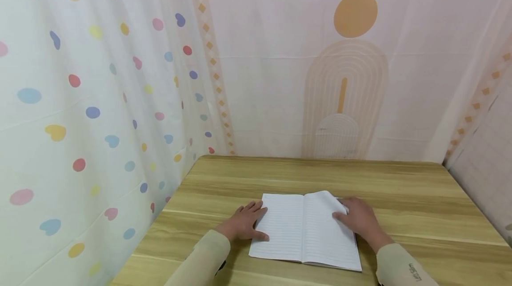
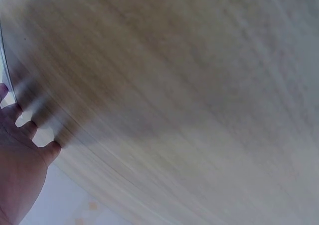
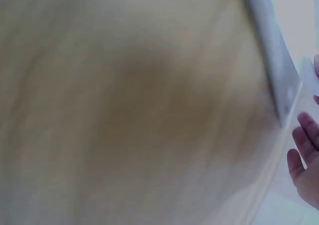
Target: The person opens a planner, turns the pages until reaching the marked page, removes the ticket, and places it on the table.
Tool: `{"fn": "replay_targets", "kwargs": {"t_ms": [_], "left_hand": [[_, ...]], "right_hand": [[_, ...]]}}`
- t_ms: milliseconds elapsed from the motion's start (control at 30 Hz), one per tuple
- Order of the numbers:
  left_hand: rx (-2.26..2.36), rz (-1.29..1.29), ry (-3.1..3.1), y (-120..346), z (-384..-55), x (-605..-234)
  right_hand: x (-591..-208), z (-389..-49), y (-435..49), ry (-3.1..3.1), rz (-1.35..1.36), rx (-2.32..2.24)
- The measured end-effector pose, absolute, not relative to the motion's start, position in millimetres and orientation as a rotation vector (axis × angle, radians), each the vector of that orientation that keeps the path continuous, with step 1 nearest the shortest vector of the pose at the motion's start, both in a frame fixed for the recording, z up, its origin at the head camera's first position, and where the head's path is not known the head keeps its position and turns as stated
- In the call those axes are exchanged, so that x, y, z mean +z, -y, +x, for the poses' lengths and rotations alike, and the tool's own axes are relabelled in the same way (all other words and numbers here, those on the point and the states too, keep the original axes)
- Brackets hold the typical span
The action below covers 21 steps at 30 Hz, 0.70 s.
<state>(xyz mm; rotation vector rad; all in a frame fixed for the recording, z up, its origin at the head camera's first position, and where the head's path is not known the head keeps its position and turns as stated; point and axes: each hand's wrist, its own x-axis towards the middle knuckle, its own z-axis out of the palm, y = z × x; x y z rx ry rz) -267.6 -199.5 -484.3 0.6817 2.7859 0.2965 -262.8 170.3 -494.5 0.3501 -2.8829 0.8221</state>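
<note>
An open notebook (image 1: pixel 280 228) with blank ruled pages lies on the wooden table. My left hand (image 1: pixel 245 223) rests at its left edge, fingers spread and thumb lying on the left page. In the left wrist view, the fingertips of the left hand (image 2: pixel 25 140) touch down by the notebook's edge. My right hand (image 1: pixel 360 219) pinches the upper outer part of the right page (image 1: pixel 326 224), whose top corner curls up off the sheets beneath. The right wrist view shows this hand (image 3: pixel 306 150) only partly, beside the lifted page (image 3: pixel 296 31).
The wood-grain table (image 1: pixel 320 175) extends around the notebook on all sides. Behind it hangs a pale curtain with arch patterns (image 1: pixel 346 99); a dotted curtain (image 1: pixel 100 144) hangs along the left side. A pale wall surface (image 1: pixel 492 157) stands at the right.
</note>
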Motion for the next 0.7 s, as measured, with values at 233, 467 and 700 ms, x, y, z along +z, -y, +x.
{"fn": "replay_targets", "kwargs": {"t_ms": [233,467,700], "left_hand": [[0.302,0.685,-2.788,198.6,-266.8,-483.3],[0.303,0.688,-2.789,199.3,-266.8,-483.6],[0.303,0.692,-2.789,199.6,-267.2,-484.4]], "right_hand": [[-474.5,-263.3,-161.0,2.848,0.126,1.315],[-458.8,-262.5,-150.5,2.727,0.083,1.591],[-443.2,-252.7,-133.1,2.538,0.087,1.895]]}}
